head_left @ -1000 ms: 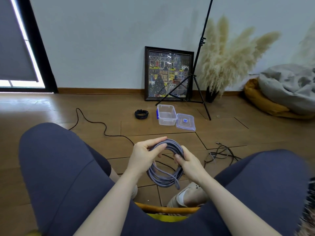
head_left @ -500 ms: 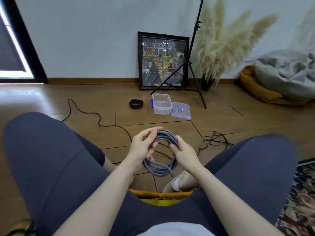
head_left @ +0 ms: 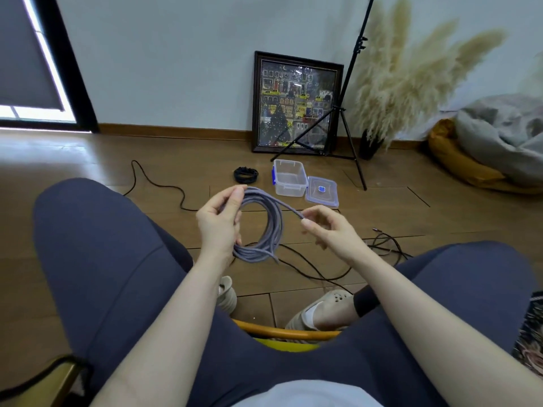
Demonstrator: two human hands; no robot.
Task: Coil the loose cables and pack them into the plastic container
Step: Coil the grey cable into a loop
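The person sat with knees apart, holding a grey cable (head_left: 266,227) up between them as a coil of several loops. The left hand (head_left: 219,223) gripped the coil at its upper left edge, thumb and fingers curled round the bundled strands, so the loops hung down from that grip. The right hand (head_left: 324,227) pinched the cable's free end between thumb and fingertips, and that end ran in a short straight line from the top of the coil across to the pinch.

On the wooden floor (head_left: 88,160) beyond the hands stood the clear plastic container (head_left: 289,177), open, with blue clips on its left side. Its lid (head_left: 321,195) lay flat just beside it on the right, touching or nearly touching its corner. A small black coiled cable (head_left: 246,174) lay near the container's left side. A long loose black cable (head_left: 158,183) snaked across the floor to the left, and another tangle of dark cable (head_left: 385,248) sprawled under the right hand, near the right knee.

Against the wall leaned a framed picture (head_left: 296,104), with a black tripod stand (head_left: 352,113) in front of it and pampas grass (head_left: 411,74) to the right.
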